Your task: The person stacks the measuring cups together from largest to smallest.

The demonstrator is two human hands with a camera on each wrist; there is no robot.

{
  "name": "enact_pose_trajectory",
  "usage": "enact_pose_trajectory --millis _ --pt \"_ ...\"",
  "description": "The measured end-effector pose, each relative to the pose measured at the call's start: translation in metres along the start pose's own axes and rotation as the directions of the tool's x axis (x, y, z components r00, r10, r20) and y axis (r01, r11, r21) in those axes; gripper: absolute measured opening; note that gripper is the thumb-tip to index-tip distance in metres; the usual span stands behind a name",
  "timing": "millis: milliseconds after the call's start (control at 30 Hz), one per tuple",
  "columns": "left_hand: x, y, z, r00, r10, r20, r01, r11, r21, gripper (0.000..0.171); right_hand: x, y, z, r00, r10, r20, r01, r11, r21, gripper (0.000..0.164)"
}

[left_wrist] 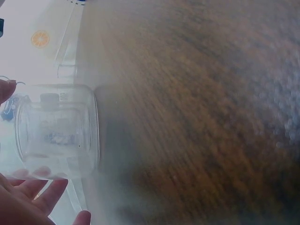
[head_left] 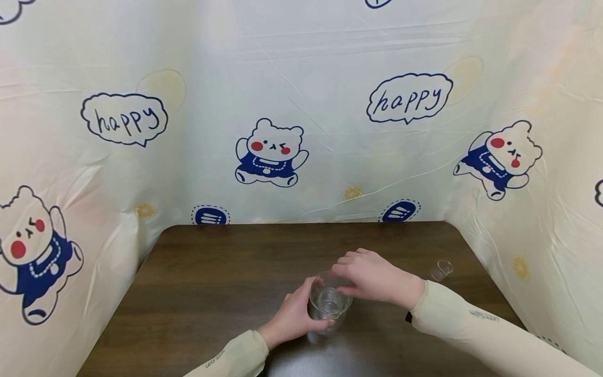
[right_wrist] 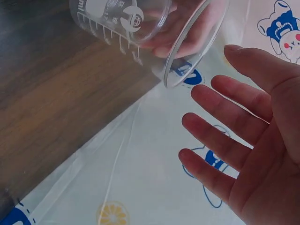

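A large clear glass beaker (head_left: 343, 312) with white graduations stands on the brown table. Inside it sits a smaller glass vessel (head_left: 331, 301), whose outline also shows through the wall of the large beaker (left_wrist: 95, 126) in the left wrist view. My left hand (head_left: 297, 313) grips the large beaker round its side, thumb at the near side and fingers across. Above the far right of the rim is my right hand (head_left: 369, 276). In the right wrist view its fingers (right_wrist: 220, 115) are spread, apart from the rim, and nothing lies in the palm.
A small clear glass vessel (head_left: 443, 270) is at the right side of the dark wooden table (head_left: 212, 277). A pale printed curtain (head_left: 330, 104) with bears and "happy" bubbles surrounds the table at the back and both sides.
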State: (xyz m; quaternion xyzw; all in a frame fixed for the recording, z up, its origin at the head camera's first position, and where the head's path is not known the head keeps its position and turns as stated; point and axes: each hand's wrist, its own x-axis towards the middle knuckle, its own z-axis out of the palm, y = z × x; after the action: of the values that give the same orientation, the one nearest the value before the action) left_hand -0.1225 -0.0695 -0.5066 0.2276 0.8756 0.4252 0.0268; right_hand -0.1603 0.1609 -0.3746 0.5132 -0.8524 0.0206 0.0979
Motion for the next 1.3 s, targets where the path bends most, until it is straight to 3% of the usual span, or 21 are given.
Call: enact_pose_trajectory --millis 467,767,1300 --pt "-0.001 -0.002 0.002 0.998 0.033 -0.047 -0.031 0.998 0.047 0.089 -0.033 0.014 -0.006 0.996 0.081 -0.034 -0.082 0.997 -0.008 0.023" --pt "0.0 -0.002 0.003 0.999 0.021 -0.046 -0.019 0.999 0.041 0.091 -0.053 0.025 -0.008 0.989 0.142 -0.048 -0.143 0.989 -0.023 0.021" --pt "0.001 -0.002 0.003 0.999 0.005 -0.033 -0.004 0.999 0.037 0.09 -0.092 0.051 -0.009 0.962 0.272 0.009 -0.271 0.962 -0.045 0.021"
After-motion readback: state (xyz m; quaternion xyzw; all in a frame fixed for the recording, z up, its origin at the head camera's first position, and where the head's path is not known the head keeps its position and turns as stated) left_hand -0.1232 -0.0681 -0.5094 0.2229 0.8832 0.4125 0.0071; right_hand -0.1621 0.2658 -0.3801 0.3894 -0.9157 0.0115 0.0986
